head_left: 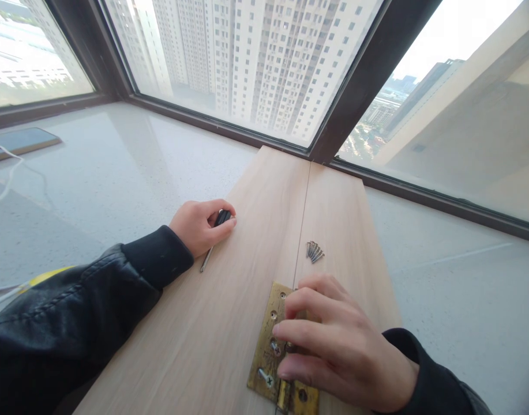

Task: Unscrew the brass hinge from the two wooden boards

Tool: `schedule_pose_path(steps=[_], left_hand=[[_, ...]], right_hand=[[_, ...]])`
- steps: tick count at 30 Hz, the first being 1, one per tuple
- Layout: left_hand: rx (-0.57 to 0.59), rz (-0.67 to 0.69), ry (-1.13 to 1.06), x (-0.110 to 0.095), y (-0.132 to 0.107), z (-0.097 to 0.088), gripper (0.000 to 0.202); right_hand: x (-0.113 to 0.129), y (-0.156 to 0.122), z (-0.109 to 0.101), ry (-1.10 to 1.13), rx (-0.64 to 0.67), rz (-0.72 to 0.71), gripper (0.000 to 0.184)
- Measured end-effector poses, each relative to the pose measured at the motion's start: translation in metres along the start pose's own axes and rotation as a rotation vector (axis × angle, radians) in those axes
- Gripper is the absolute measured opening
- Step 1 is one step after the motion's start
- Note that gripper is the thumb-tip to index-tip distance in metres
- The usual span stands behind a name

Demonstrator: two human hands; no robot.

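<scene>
My left hand (pixel 200 225) is curled round the black handle of a screwdriver (pixel 214 238) that lies on the left wooden board (pixel 229 323), its metal shaft pointing back toward me. My right hand (pixel 333 346) lies over a brass hinge (pixel 268 351) that spans the seam between the two boards, fingers bent and pressing on it. Two screws sit in the hinge's left leaf; other holes show bare. A small pile of several loose screws (pixel 314 252) rests on the right board (pixel 346 230), just beyond my right hand.
The boards lie on a pale stone windowsill (pixel 117 173) and reach to the dark window frame (pixel 333 138). At far left lies a flat phone-like device (pixel 22 141) with a white cable (pixel 4 173). Something yellow (pixel 48 275) shows by my left sleeve.
</scene>
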State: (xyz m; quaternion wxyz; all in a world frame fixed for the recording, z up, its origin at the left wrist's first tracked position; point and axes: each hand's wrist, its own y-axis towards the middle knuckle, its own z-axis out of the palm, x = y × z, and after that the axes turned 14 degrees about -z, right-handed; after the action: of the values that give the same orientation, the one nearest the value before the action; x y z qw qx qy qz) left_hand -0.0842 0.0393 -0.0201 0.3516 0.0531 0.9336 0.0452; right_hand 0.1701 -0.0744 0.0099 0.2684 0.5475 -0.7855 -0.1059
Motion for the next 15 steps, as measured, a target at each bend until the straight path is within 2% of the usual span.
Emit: schedule_pose_path(steps=[3, 6, 11, 15], left_hand=[[0.008, -0.013, 0.011, 0.0, 0.0, -0.001, 0.025], [0.014, -0.023, 0.021, -0.001, 0.0, -0.002, 0.026], [0.014, -0.02, 0.027, -0.001, 0.0, -0.002, 0.028], [0.007, -0.027, 0.033, -0.001, 0.0, -0.001, 0.028]], right_hand=[[0.002, 0.002, 0.002, -0.036, 0.012, -0.025, 0.014], [0.006, 0.005, 0.005, -0.068, -0.019, -0.045, 0.018], [0.009, 0.008, 0.01, -0.096, 0.012, -0.037, 0.015], [0.007, 0.005, 0.011, -0.101, 0.029, -0.064, 0.022]])
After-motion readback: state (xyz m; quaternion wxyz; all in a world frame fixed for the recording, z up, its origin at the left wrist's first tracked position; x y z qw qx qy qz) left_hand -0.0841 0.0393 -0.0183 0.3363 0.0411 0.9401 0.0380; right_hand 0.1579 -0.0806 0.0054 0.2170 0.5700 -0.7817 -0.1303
